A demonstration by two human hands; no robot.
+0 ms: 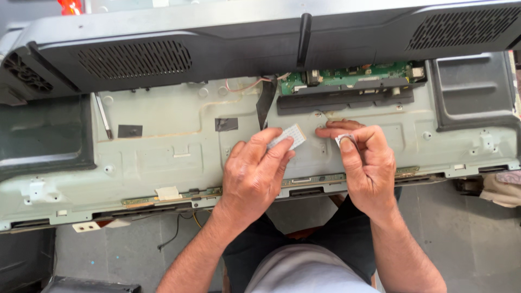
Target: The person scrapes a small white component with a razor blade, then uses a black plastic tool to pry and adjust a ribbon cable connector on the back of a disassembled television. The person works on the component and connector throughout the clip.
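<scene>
An opened flat-screen television lies face down, its grey metal chassis [163,146] exposed. My left hand [255,173] pinches the end of a white flat ribbon cable [290,135] over the middle of the chassis. My right hand [366,163] holds a small piece of silvery tape [346,140] between thumb and fingers, with the fingertips resting on the metal plate. A black flat cable [265,100] runs from above down toward the ribbon. A green circuit board [347,76] sits just beyond my hands, partly under a black plastic bar [344,97].
The lifted black plastic back cover [217,49] with vent grilles spans the top. A screwdriver [102,116] lies on the chassis at the left. Pieces of dark tape [226,123] stick to the metal. A narrow board strip [179,196] runs along the near edge. Grey floor below.
</scene>
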